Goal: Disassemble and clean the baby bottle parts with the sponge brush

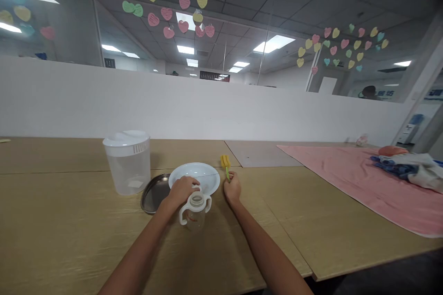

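My right hand (232, 187) is closed around the green handle of a brush (225, 162) with a yellow head, held upright just right of a white bowl (207, 178). My left hand (184, 190) reaches over the bowl's front left edge, its fingers curled at a small white ring-like piece (197, 187). Directly in front of that hand stands a clear bottle (196, 216) with an open neck and two white handles. A dark metal tray (155, 193) lies partly under the bowl's left side.
A translucent bucket with a white lid (128, 161) stands at the left behind the tray. On the right, a pink cloth (363, 184) covers part of the table (277, 212), with folded fabric (408, 168) on it. A white wall rises behind.
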Available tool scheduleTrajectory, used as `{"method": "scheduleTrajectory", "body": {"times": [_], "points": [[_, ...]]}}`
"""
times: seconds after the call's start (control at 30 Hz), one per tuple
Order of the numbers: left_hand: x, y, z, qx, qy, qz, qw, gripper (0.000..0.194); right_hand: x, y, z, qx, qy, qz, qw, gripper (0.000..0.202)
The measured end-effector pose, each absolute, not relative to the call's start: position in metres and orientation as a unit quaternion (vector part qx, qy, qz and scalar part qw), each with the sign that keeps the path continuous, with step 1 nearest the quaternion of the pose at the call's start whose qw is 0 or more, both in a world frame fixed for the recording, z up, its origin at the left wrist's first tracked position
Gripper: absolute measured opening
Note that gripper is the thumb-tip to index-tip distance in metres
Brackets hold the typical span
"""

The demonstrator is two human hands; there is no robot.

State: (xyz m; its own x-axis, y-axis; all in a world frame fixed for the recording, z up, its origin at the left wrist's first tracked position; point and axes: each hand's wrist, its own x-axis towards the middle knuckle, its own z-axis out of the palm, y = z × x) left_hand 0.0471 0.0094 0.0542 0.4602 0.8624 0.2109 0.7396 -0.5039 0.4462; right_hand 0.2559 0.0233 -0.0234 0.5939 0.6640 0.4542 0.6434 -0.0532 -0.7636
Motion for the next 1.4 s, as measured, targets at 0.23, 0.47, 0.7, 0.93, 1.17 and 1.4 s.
{"method": "scheduleTrajectory", "body": {"times": [0.23, 0.47, 0.7, 0.93, 1.17, 1.4], "points": [[0.055, 0.015, 0.059, 0.842, 0.505, 0.133, 0.130, 0.012, 0.253, 0.020, -0.017, -0.743, -0.448, 0.037, 0.495, 0.033], [0.053, 0.006, 0.064, 0.832, 0.525, 0.143, 0.109, 0.015, 0.252, 0.018, -0.013, -0.755, -0.445, 0.053, 0.478, 0.034], [0.039, 0.001, 0.045, 0.786, 0.553, 0.276, 0.000, 0.035, 0.252, 0.020, -0.014, -0.747, -0.447, 0.061, 0.488, 0.035], [0.032, 0.005, 0.030, 0.772, 0.555, 0.310, -0.023, 0.033, 0.252, 0.020, -0.015, -0.743, -0.449, 0.068, 0.492, 0.035], [0.033, 0.003, 0.027, 0.761, 0.558, 0.330, -0.008, 0.030, 0.252, 0.019, -0.013, -0.743, -0.450, 0.077, 0.489, 0.035], [0.031, 0.006, 0.023, 0.763, 0.552, 0.334, 0.027, 0.031, 0.252, 0.019, -0.012, -0.744, -0.450, 0.082, 0.487, 0.034]]}}
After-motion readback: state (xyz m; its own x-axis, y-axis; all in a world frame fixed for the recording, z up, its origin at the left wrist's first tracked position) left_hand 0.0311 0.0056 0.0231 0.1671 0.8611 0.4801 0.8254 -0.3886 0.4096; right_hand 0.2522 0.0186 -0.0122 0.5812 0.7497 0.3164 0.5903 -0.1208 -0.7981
